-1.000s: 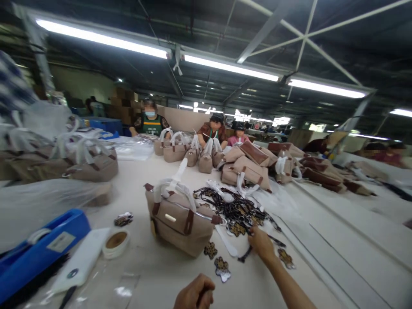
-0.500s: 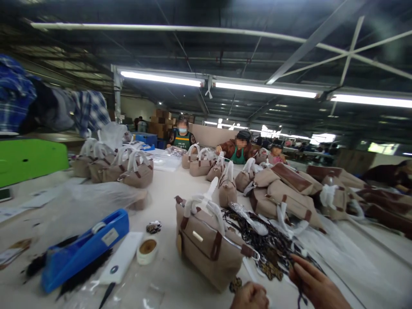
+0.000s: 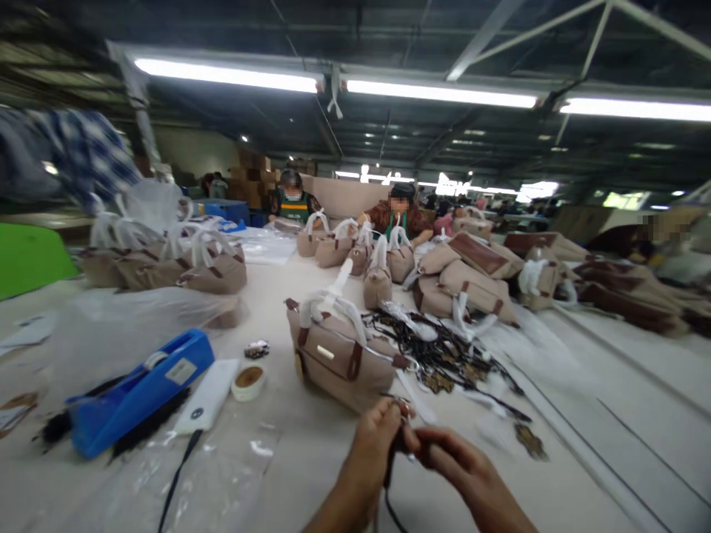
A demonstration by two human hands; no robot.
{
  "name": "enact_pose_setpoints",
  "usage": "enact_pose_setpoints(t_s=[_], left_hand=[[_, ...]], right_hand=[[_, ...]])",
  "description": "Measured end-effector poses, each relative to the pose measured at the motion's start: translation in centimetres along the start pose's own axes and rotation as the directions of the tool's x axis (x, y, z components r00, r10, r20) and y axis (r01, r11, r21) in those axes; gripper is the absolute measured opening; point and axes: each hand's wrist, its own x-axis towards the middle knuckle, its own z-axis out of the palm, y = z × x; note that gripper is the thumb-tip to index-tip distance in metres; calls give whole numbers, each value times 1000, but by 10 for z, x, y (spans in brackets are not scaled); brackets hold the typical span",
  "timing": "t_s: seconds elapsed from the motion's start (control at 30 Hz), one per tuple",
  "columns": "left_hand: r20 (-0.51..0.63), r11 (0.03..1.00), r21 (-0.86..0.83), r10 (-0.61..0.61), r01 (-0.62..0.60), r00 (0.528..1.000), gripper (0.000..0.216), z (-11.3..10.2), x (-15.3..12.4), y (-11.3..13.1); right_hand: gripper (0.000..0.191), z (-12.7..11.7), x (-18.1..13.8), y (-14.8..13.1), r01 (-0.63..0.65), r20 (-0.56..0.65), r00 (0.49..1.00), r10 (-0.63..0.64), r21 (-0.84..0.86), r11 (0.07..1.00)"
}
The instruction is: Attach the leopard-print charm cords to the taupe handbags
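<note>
Close in front of a beige handbag (image 3: 344, 370) with brown trim and wrapped handles, my hands meet, both closed. My left hand (image 3: 378, 437) pinches a dark cord (image 3: 389, 474) with a small shiny metal piece at its upper end; the cord's tail hangs below. Fingertips of my right hand (image 3: 461, 459) are closed on the same cord, next to the left fingers, which partly hide the metal piece. The handbag stands upright, apart from my hands or just behind them; I cannot tell if they touch. Beyond it lies a tangled pile of dark cords (image 3: 461, 344) with patterned tags.
On the left are a blue tape dispenser (image 3: 149, 389), a white box-like device (image 3: 208, 396) with a black cable, a tape roll (image 3: 248, 383) and clear plastic film (image 3: 238, 481). More handbags (image 3: 214, 275) stand left and lie heaped right (image 3: 478, 285). Co-workers (image 3: 397, 215) sit across the table.
My hands have come together in front of the handbag; my right hand has moved left, away from the cord pile. A tagged cord now trails right of the pile. The view has tilted down.
</note>
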Motion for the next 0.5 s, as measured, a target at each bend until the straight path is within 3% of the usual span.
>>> enact_pose_setpoints(t_s=[0.1,0.27,0.5], left_hand=[[2,990,140,22,-22,1000,32,2,-13,27],[67,945,315,67,-85,995,27,-8,-26,42],[60,863,490,108,-123,992,24,-25,-36,55]], right_hand=[[40,16,0,-16,40,91,994,-53,137,990],[31,46,12,-23,28,164,980,-111,442,896],[19,63,9,-40,98,171,969,-180,403,910]])
